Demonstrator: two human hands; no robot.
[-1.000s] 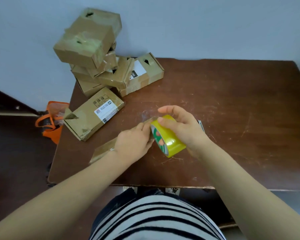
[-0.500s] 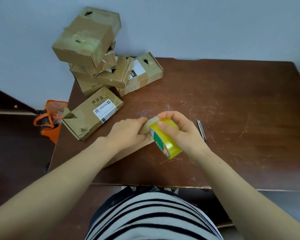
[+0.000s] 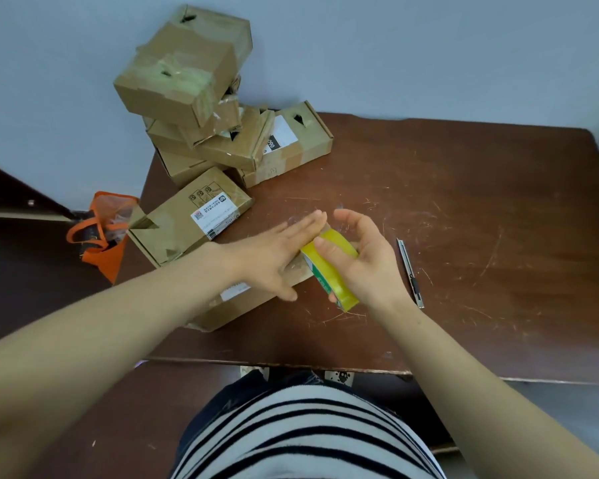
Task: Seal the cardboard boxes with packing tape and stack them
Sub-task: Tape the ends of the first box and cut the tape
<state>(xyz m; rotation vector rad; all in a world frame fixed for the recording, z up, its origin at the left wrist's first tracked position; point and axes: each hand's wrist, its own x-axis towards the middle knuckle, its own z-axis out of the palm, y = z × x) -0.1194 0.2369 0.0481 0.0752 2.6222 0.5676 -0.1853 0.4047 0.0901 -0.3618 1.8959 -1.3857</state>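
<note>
A flat cardboard box [image 3: 242, 302] lies near the front of the brown table [image 3: 464, 219], mostly under my left forearm. My left hand [image 3: 274, 250] rests flat on its top with the fingers stretched out. My right hand [image 3: 363, 257] holds a yellow roll of packing tape [image 3: 329, 267] at the box's right end, thumb on the roll, fingers loosely spread. A labelled cardboard box [image 3: 191, 219] lies to the left. Behind it a stack of several taped boxes [image 3: 201, 98] leans against the wall.
A utility knife [image 3: 409, 271] lies on the table just right of my right hand. An orange bag [image 3: 101, 236] sits on the floor off the table's left edge. The wall runs along the table's back edge.
My left hand went from pinching the tape end at the roll to lying flat on the box. The right hand's fingers loosened around the roll.
</note>
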